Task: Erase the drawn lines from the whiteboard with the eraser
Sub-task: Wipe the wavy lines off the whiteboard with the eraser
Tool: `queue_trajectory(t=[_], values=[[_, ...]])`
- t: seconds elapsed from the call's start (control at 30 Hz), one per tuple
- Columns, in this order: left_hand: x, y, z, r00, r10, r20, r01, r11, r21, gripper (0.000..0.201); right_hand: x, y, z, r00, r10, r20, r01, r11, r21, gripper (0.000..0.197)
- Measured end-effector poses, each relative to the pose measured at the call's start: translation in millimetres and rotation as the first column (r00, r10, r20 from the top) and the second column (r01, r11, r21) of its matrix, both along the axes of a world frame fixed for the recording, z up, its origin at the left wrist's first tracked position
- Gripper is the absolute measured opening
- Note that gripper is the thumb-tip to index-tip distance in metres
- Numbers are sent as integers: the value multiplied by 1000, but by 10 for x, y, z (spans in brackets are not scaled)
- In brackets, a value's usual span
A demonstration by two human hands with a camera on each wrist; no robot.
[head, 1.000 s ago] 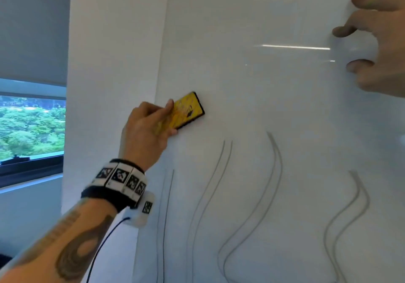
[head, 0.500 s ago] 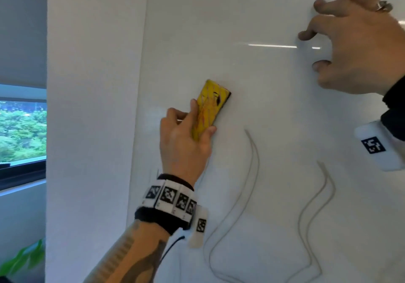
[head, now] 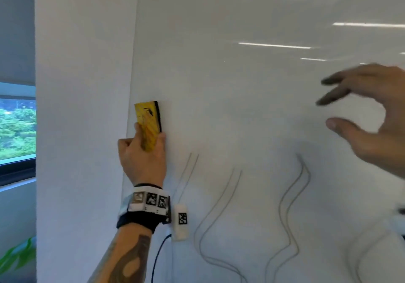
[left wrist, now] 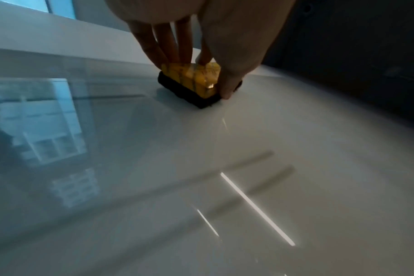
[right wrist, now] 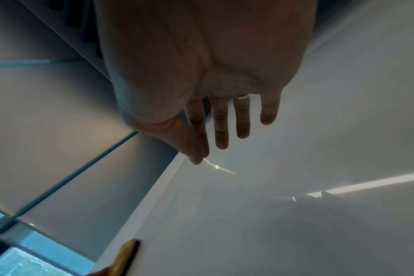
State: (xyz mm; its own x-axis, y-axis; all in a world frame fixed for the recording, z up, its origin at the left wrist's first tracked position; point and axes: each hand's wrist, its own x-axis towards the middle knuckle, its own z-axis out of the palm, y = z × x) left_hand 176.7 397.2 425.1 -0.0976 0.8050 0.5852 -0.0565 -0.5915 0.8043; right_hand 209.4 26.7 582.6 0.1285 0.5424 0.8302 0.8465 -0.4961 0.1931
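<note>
Pinching the eraser (head: 148, 123) in my left hand (head: 142, 158): thumb on its right edge, fingers (left wrist: 162, 42) along the left, black felt flat against the board. Eraser stands upright, yellow back toward me, close to the board's left edge.

Board (head: 252, 98), largest thing in sight: glossy white, ceiling lights reflected across the upper half. Bare above and right of the eraser.

Wall (head: 83, 85), matte white, meets the board's left edge just beside my left hand.

Window (head: 17, 127) far left, green trees outside, a leaf or two of a plant (head: 18, 256) below it.

Lines (head: 293, 204), grey, in wavy pairs, run down the lower board. Nearest pair starts just below and right of my left hand; two more pairs lie farther right, and a fourth, blurred, sits at the lower right. None touches the eraser.

Right hand (head: 372, 116) raised in front of the board at right, holding nothing, fingers loosely spread with thumb apart beneath them. Whether the fingertips touch the board I cannot tell; the hand is blurred. Ring (right wrist: 241, 96) on one finger.

Wristband (head: 146, 208) with black-and-white markers on my left wrist, a small white tagged block (head: 181, 221) beside it, dark cable (head: 157, 258) hanging down.
</note>
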Motion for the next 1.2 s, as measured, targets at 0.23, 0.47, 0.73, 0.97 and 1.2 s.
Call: queue_trajectory(t=[0.23, 0.47, 0.73, 0.97, 1.2], values=[[267, -1499, -623, 959, -252, -128, 282, 815, 506, 63, 30, 392, -881, 982, 106, -155, -92, 992, 92, 11], [135, -651, -465, 994, -108, 30, 103, 986, 134, 72, 53, 288, -1519, 977, 126, -174, -112, 990, 88, 13], [252, -1191, -689, 964, -265, 20, 247, 921, 301, 66, -32, 51, -1837, 955, 178, -236, -145, 978, 153, 11], [-28, -283, -996, 993, -105, 47, 104, 994, 22, 69, -133, 135, -1934, 949, 230, -213, -208, 971, 121, 14], [-27, -290, -1095, 996, -87, 37, 92, 985, -148, 71, 5, -67, -2016, 930, 151, -334, -113, 985, 130, 10]])
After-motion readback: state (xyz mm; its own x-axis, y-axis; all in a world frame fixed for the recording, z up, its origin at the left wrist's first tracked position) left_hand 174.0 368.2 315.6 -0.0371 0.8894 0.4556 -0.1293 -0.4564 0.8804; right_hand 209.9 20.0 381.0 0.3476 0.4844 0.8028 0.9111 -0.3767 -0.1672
